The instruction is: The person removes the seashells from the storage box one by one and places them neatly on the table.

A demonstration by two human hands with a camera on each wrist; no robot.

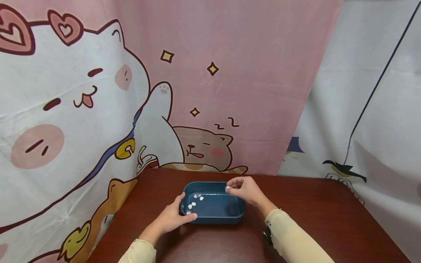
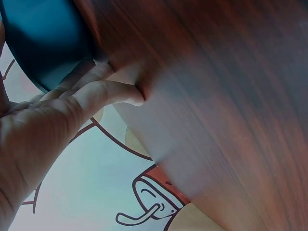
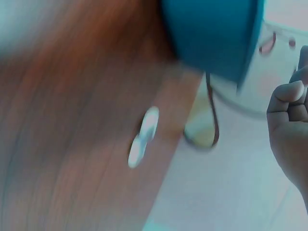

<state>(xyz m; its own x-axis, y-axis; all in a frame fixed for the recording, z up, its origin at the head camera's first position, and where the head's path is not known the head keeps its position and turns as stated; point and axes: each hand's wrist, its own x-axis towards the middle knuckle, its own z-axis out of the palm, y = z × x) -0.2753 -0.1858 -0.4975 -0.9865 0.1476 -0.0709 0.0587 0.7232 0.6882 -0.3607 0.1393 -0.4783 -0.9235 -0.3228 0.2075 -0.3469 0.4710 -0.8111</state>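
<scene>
A dark blue rectangular dish [image 1: 217, 220] sits on the table, and its outer wall [image 3: 211, 38] shows blurred in the right wrist view. My left hand [image 1: 171, 216] grips the dish's left end, thumb over the front corner and fingers along the outside. Several small white and purplish pieces [image 1: 193, 204] lie inside at that end. Above the back right rim, my right hand [image 1: 245, 189] pinches a similar small whitish piece [image 1: 227, 187] between thumb and fingers. What that piece is cannot be made out. The right wrist view shows curled fingers [image 3: 288, 94], the piece itself hidden.
The dish stands on a reddish-brown wooden table [image 1: 296, 219]. Two pale elongated shapes [image 3: 149, 124] appear on the wood in the right wrist view, too blurred to name. Behind the table hangs a pink and white cartoon-printed cloth [image 1: 256, 91].
</scene>
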